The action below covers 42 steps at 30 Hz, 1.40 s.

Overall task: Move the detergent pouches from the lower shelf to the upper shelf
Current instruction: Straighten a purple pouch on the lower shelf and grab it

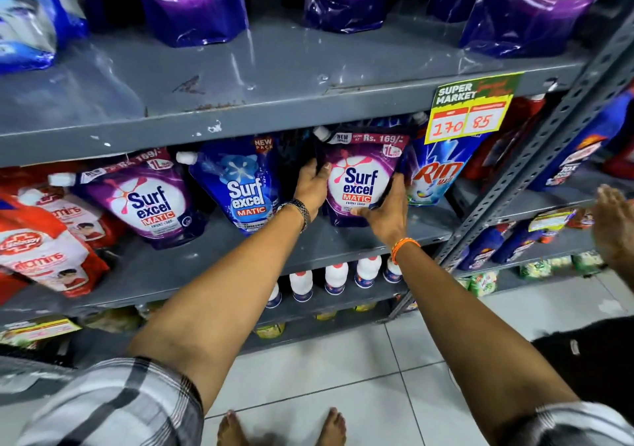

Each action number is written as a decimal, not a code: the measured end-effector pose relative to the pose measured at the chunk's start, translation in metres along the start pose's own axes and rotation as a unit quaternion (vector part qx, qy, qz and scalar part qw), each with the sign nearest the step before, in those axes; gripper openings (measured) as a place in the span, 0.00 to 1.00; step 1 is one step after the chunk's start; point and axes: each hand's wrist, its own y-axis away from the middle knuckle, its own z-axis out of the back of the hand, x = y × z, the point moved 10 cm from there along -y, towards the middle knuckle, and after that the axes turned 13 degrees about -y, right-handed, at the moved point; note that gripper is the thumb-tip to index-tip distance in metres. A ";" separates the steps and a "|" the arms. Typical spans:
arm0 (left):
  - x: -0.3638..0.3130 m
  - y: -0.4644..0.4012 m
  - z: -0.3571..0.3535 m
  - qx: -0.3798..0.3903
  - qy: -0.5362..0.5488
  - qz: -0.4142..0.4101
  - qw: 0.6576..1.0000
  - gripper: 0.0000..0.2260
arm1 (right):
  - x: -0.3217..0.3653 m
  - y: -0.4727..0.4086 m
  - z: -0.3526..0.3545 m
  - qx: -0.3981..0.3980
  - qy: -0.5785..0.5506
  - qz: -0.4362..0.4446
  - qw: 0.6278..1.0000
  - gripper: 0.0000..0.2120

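Observation:
A purple Surf Excel Matic pouch point(360, 174) stands on the lower grey shelf point(343, 239), under the upper shelf point(240, 78). My left hand point(310, 188) grips its left edge and my right hand point(384, 212) holds its lower right side. On the same shelf, a blue Surf Excel pouch point(240, 184) and another purple Surf Excel pouch point(144, 198) stand to the left. A Rin pouch point(435, 171) stands to the right. Several purple pouches point(192, 2) stand at the back of the upper shelf.
Red and white Lifebuoy packs point(44, 239) lie at the far left of the lower shelf. A price tag point(470, 109) hangs from the upper shelf edge. White bottles point(336, 277) fill the shelf below. Another person's hand point(614, 226) reaches in at right, beside a perforated upright point(535, 157).

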 end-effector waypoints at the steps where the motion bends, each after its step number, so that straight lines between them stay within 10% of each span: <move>1: -0.002 0.000 0.001 0.005 -0.002 0.001 1.000 0.15 | -0.001 -0.001 -0.001 0.009 -0.002 -0.004 1.000 0.40; 12: 0.012 0.040 -0.002 0.012 -0.051 -0.030 0.998 0.09 | -0.018 0.018 0.027 0.092 -0.061 -0.025 0.994 0.42; 26: 0.074 0.148 0.251 -0.165 0.023 0.002 0.986 0.11 | 0.051 0.135 -0.188 0.313 -0.094 0.022 0.945 0.39; 42: 0.120 0.139 0.398 -0.247 0.053 0.066 0.965 0.08 | 0.085 0.178 -0.338 0.287 -0.111 0.007 0.951 0.32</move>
